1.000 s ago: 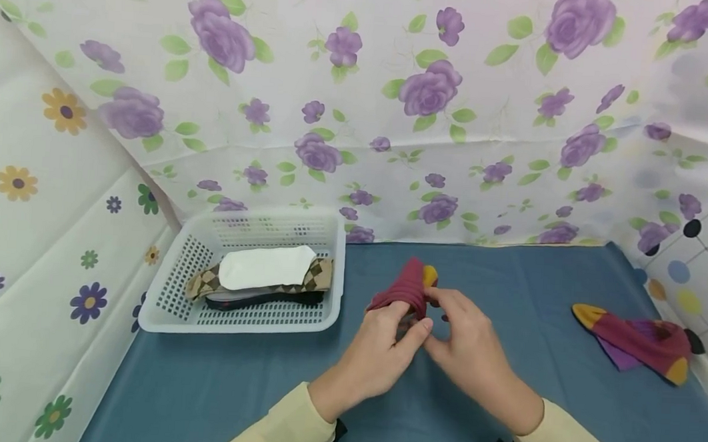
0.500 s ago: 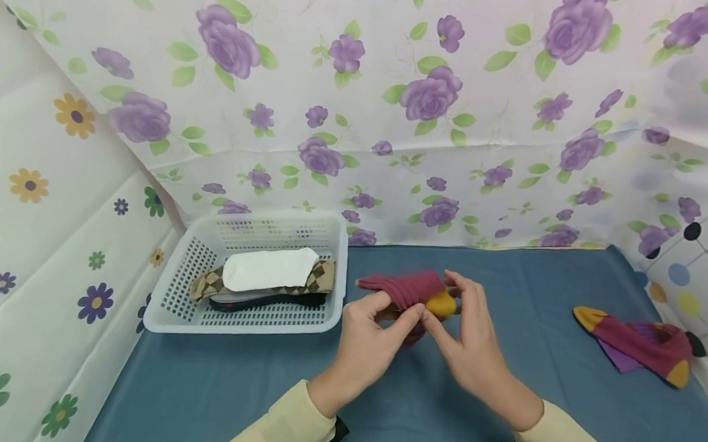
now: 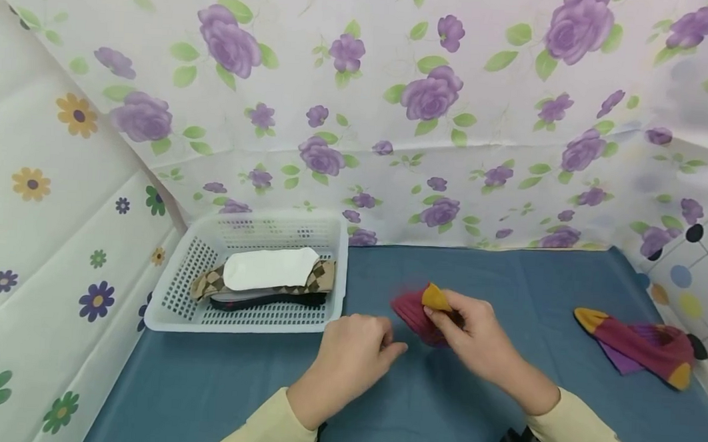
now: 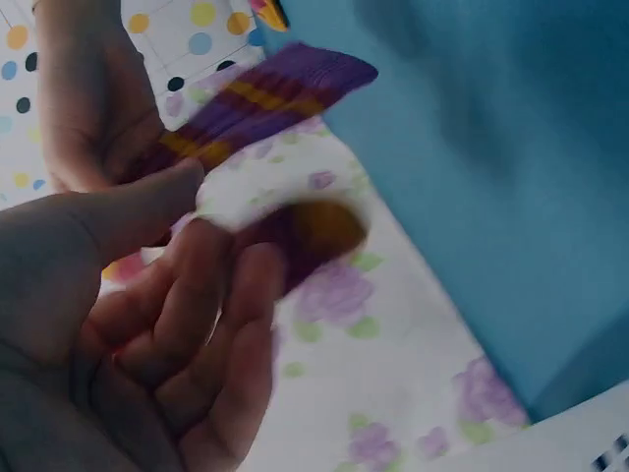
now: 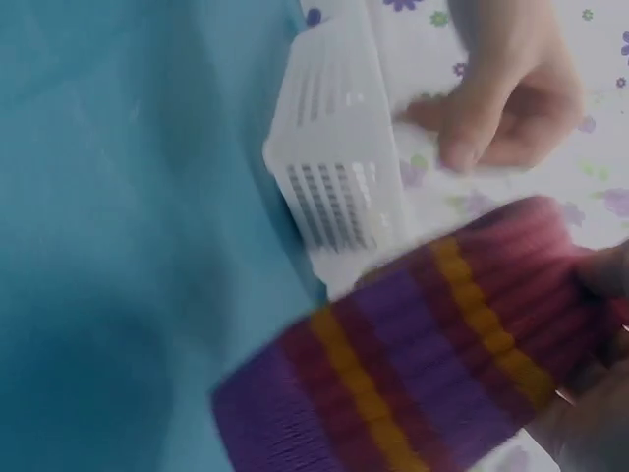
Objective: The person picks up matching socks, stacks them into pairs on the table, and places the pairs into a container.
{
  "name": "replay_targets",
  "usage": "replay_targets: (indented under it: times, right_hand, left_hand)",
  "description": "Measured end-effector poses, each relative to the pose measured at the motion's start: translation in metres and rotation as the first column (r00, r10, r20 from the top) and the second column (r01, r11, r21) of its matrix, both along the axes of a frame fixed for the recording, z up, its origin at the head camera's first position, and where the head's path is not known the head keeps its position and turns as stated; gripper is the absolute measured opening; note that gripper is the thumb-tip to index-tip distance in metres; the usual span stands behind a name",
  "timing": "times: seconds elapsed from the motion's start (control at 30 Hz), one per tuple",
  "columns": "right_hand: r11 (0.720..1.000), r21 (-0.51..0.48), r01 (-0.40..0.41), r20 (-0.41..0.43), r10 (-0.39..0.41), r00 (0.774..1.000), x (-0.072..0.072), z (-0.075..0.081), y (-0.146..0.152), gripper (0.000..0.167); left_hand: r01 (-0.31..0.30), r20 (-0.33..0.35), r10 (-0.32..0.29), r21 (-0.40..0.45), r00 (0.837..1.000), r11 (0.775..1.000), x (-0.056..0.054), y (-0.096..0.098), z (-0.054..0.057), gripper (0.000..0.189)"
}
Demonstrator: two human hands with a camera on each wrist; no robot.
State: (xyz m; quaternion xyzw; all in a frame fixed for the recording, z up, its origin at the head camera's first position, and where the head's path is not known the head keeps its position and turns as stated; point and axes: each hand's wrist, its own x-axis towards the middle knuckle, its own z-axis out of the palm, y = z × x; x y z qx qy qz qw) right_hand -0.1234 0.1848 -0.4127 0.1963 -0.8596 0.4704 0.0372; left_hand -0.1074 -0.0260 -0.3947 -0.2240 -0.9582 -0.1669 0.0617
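My right hand (image 3: 483, 338) pinches a bunched maroon sock with a yellow patch (image 3: 412, 315) above the table. In the right wrist view, purple, maroon and yellow stripes run across the sock's ribbed part (image 5: 418, 354). A blurred maroon end with a yellow tip (image 4: 329, 228) hangs loose in the left wrist view. Apart from the sock, to its left, my left hand (image 3: 349, 357) holds nothing; its fingers are loosely curled and the thumb points toward the sock. The right fingertips are partly hidden by the fabric.
A white perforated basket (image 3: 159, 297) stands left, containing a white sock (image 3: 267, 270), a checkered brown sock (image 3: 322, 276) and dark ones. Another maroon sock with yellow ends (image 3: 639, 343) lies at the right over purple fabric. Flowered sheeting (image 3: 392, 183) rises behind the blue tabletop.
Both hands were on the sock earlier, turning it. My left hand has let go and drawn back to the left and down; the sock now hangs from my right hand alone.
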Motion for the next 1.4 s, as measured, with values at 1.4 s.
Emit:
replay_targets:
  times: [1.4]
  right_hand:
    - [0.954,0.298,0.019,-0.034,-0.009,0.999,-0.004,-0.015,0.078,0.013]
  left_hand:
    - [0.219,0.281,-0.226,0.057,0.932,0.974,-0.025,-0.036,0.001,0.019]
